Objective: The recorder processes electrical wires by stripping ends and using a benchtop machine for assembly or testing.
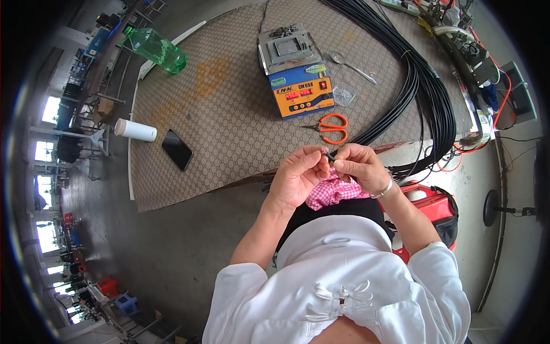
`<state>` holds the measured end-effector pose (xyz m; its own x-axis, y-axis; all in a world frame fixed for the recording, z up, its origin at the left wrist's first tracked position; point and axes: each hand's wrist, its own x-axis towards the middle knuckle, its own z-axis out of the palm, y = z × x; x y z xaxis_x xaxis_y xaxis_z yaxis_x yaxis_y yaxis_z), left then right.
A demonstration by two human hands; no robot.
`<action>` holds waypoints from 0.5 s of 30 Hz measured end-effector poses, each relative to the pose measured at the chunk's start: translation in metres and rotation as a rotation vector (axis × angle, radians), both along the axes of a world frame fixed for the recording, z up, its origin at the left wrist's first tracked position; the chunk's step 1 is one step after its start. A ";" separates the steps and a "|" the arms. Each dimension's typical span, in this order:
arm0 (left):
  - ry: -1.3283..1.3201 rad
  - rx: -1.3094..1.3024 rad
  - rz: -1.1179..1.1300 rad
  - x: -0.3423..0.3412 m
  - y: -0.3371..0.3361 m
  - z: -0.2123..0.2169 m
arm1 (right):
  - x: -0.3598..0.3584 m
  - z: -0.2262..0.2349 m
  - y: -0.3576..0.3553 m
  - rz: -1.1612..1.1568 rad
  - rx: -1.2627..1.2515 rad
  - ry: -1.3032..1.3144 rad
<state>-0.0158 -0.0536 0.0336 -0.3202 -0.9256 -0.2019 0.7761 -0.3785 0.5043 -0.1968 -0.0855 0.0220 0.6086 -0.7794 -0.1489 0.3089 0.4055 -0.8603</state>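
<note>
Close together in front of my lap, my two hands meet over a thin black cable point(330, 157). My right hand point(362, 167) pinches its dark jacket between thumb and forefinger. Thumb and forefinger of my left hand point(299, 175) are closed at the stripped-looking tip, too small to make out clearly. Just beyond them, orange-handled scissors point(333, 121) lie on the table. A thick bundle of black cables point(421, 86) curves down from the far side toward my right hand. Pink checked cloth point(332, 190) shows beneath the hands.
A blue and orange solder pot point(303, 97) with a metal tray stands ahead, beside a spoon point(355, 69) and a clear plastic bag point(344, 96). Leftward are a phone point(177, 149), a white tumbler point(136, 130) and a green bottle point(156, 50). A red stool point(432, 209) stands at right.
</note>
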 end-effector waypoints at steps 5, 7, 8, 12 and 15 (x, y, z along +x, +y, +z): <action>-0.001 -0.049 0.014 -0.002 0.000 0.002 | 0.001 0.000 0.001 -0.032 0.008 0.000; 0.005 -0.056 0.012 -0.002 0.000 0.002 | 0.000 0.000 0.001 -0.034 0.011 -0.016; 0.015 -0.055 0.007 -0.001 -0.001 0.002 | 0.000 -0.002 0.001 -0.028 0.025 -0.034; -0.015 -0.056 -0.004 -0.002 -0.002 0.004 | 0.000 -0.003 0.001 -0.034 0.069 -0.095; -0.001 -0.044 -0.009 -0.002 -0.003 0.003 | 0.000 -0.006 -0.001 -0.012 0.073 -0.113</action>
